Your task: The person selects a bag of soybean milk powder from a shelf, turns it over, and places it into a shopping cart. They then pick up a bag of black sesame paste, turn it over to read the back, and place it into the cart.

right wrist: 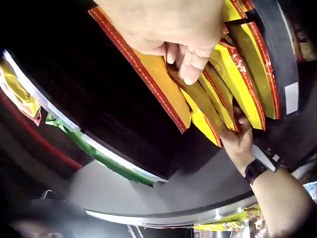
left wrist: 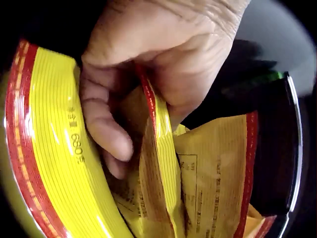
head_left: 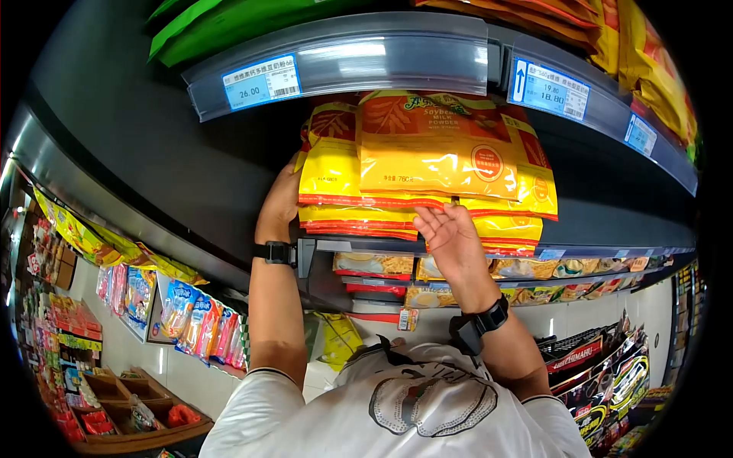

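Observation:
Yellow and red bags of soybean milk powder lie stacked on a shelf, an orange-fronted bag (head_left: 435, 153) on top. At the stack's left side is my left hand (head_left: 281, 200). The left wrist view shows this hand (left wrist: 163, 54) with curled fingers around the red and yellow edge of one bag (left wrist: 168, 163), beside a bag marked 680 (left wrist: 64, 134). My right hand (head_left: 454, 243) touches the stack's front edge, fingers loosely extended. In the right wrist view, the fingers of this hand (right wrist: 168, 25) reach between the orange bag (right wrist: 153, 79) and those beside it; the fingertips are partly hidden.
Above the stack runs a shelf edge (head_left: 343, 61) with price labels, with green bags (head_left: 221, 30) over it. Noodle packs (head_left: 374, 264) fill the shelf below. Hanging packets (head_left: 198, 317) are at the left, and a wooden bin (head_left: 145, 435) stands lower left.

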### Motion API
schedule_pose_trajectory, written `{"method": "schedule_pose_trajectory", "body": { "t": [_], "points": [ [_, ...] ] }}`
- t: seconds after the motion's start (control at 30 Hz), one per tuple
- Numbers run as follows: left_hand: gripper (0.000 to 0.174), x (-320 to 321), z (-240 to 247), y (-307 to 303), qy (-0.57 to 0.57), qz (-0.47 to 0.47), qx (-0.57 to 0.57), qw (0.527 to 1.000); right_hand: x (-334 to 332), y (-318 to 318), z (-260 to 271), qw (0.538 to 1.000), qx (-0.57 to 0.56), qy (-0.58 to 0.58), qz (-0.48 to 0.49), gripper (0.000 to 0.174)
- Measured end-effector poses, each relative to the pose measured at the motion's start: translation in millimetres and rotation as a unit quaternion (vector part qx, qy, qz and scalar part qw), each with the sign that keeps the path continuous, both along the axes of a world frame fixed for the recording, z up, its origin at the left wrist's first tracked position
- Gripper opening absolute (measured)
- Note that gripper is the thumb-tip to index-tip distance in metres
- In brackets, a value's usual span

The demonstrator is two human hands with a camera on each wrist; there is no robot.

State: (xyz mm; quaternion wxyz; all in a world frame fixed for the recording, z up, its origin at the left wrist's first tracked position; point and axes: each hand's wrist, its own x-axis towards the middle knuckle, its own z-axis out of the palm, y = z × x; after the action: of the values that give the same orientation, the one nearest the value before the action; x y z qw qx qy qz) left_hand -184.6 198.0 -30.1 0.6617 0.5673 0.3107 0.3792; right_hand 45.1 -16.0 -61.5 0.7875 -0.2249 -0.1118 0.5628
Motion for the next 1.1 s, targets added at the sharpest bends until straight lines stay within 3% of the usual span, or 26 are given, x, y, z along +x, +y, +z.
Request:
{"method": "schedule_pose_trajectory", "body": {
  "t": [0.07,0.17,0.2,0.27,0.3,0.4,0.43,0.53,0.63,0.67,0.73,0.83,0.93,1.07,1.1],
  "points": [
    [0.056,-12,-5,5,0.115,0.03,0.08,0.99,4,1,-15,1.0,0.015,-0.004,0.023,0.011],
    [0.068,-14,-1,-2,0.251,0.199,0.196,0.927,3,-8,-12,0.999,0.018,-0.022,0.033,0.012],
    [0.077,-14,3,-2,0.202,0.14,0.171,0.954,2,-11,-10,0.999,0.013,-0.03,0.031,0.013],
    [0.083,2,17,-20,0.164,0.124,0.126,0.97,5,-16,-13,0.999,0.0,-0.026,0.033,0.013],
    [0.086,-2,-3,6,0.124,0.072,0.1,0.985,5,-15,-12,0.999,-0.003,-0.026,0.029,0.012],
    [0.085,7,0,11,0.076,0.031,0.013,0.997,6,-12,-17,0.999,-0.005,-0.023,0.024,0.011],
    [0.078,12,1,13,0.08,0.054,0.02,0.995,8,-12,-21,0.999,0.0,-0.024,0.028,0.011],
    [0.073,23,18,-1,0.022,0.0,0.067,0.998,9,-14,-19,0.999,0.001,-0.038,0.032,0.011],
    [0.069,32,23,11,0.067,0.01,0.048,0.997,6,-13,-18,0.999,0.007,-0.021,0.024,0.011],
    [0.068,38,25,15,0.029,-0.017,0.003,0.999,6,-12,-18,1.0,0.01,-0.01,0.021,0.011],
    [0.067,40,15,35,0.057,-0.02,0.091,0.994,6,-9,-23,0.999,0.024,-0.01,0.025,0.013],
    [0.064,42,32,13,0.099,-0.007,0.1,0.99,8,-14,-24,0.998,0.034,-0.025,0.041,0.012],
    [0.059,31,32,17,0.223,0.071,0.255,0.938,12,-16,-23,0.998,0.013,-0.033,0.053,0.012],
    [0.055,21,32,22,0.262,0.15,0.376,0.876,16,-26,-15,0.992,-0.031,-0.082,0.085,0.018],
    [0.055,20,35,25,0.264,0.117,0.308,0.906,17,-30,-12,0.991,-0.042,-0.092,0.093,0.021]
  ]
}}
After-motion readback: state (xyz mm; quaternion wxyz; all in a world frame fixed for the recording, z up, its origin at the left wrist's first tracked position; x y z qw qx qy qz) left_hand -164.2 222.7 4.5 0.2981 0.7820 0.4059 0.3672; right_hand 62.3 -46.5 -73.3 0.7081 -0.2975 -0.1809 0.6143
